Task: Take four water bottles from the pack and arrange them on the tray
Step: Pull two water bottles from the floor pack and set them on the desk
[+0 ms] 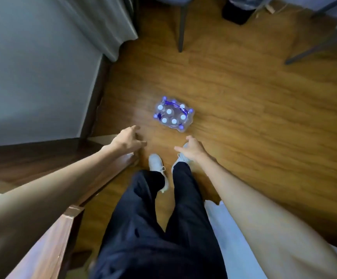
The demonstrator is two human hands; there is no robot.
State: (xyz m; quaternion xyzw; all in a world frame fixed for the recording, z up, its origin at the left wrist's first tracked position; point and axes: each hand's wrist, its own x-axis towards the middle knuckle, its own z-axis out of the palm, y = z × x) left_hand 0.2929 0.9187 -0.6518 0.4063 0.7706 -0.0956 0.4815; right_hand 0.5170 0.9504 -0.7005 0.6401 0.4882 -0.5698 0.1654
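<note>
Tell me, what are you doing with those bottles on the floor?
A person stands over a pack of water bottles on the wooden floor. Both arms stretch down toward it, but the left hand and right hand are empty, fingers spread, and neither touches the pack. No bottle has come out, and no tray is in view.

We see a wooden floor [234,117], a grey curtain [103,23] far left, chair legs [181,27] far off, and a dark bin [238,11] beyond them.
</note>
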